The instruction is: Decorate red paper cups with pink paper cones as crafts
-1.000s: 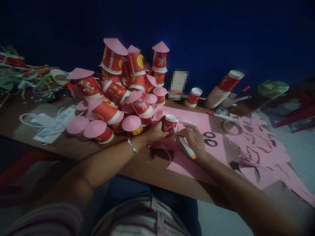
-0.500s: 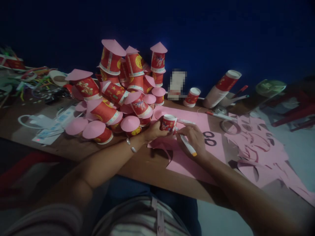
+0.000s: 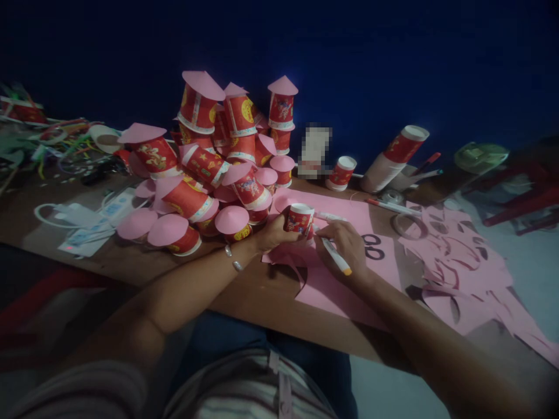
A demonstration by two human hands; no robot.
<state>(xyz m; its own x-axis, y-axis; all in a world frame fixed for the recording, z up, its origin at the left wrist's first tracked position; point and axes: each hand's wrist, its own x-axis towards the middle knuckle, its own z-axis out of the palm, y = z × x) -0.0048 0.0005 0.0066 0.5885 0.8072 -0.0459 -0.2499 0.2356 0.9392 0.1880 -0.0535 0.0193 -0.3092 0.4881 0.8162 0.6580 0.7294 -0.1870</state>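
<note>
My left hand [image 3: 276, 231] is wrapped round a red paper cup [image 3: 299, 219] with a white rim, over the pink paper sheet [image 3: 345, 297]. In my right hand [image 3: 345, 244] is a white marker [image 3: 335, 256] with an orange end, its tip side pointing at the cup's right side. Whether the tip touches the cup I cannot tell. A second white marker [image 3: 328, 216] lies on the sheet just behind my right hand. Right of that hand, scissors [image 3: 372, 247] rest with their dark handle loops showing.
Left of my hands rises a pile of red cups with pink cone tops [image 3: 232, 221]. A power strip [image 3: 94, 224] lies further left. Behind are a single cup [image 3: 341, 173] and a leaning cup stack [image 3: 395, 158]. Pink paper offcuts [image 3: 463, 262] and a tape roll [image 3: 409, 225] lie right.
My right hand and the marker have shifted very slightly to the right and away from the cup's base. The left hand keeps the cup in nearly the same place.
</note>
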